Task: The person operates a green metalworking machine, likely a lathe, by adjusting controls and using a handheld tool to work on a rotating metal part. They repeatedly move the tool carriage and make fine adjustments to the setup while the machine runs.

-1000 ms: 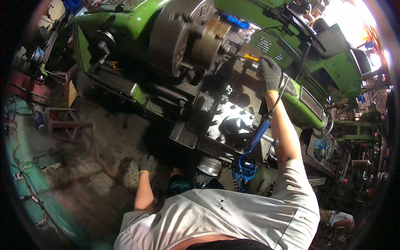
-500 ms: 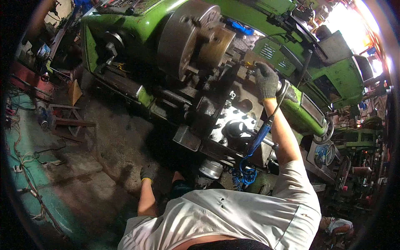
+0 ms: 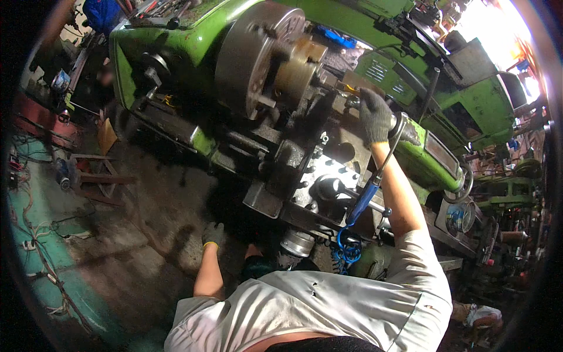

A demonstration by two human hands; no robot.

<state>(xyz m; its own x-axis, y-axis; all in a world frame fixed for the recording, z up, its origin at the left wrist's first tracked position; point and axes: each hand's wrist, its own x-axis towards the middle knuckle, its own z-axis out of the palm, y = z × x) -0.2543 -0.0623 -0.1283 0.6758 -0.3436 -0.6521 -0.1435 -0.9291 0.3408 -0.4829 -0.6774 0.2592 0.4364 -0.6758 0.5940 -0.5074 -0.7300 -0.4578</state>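
Observation:
My right hand (image 3: 374, 117), in a dark grey knit glove, reaches over the green lathe. Its fingers are curled beside the tailstock (image 3: 410, 134), around something I cannot make out; a small yellow piece (image 3: 350, 89) shows just past the fingertips. To the left of that hand, a brownish metal cylinder (image 3: 293, 79) sits in a large grey chuck (image 3: 249, 61). Nearer to me is the tool post (image 3: 330, 182) with its lever. A blue air gun (image 3: 365, 199) hangs beside my right forearm. My left hand (image 3: 212, 233), also gloved, hangs low over the floor, fingers loosely apart, with nothing in it.
The lathe's cross slide and a metal block (image 3: 262, 198) jut toward me. A coiled blue hose (image 3: 349, 249) dangles below the air gun. At the right end is a handwheel (image 3: 460, 185). A reddish-brown metal stand (image 3: 102, 178) and loose cables (image 3: 44, 264) are on the left floor.
My left hand has risen slightly and its fingers show more clearly. The chuck and cylinder look turned to a different angle. My right hand stays at nearly the same spot.

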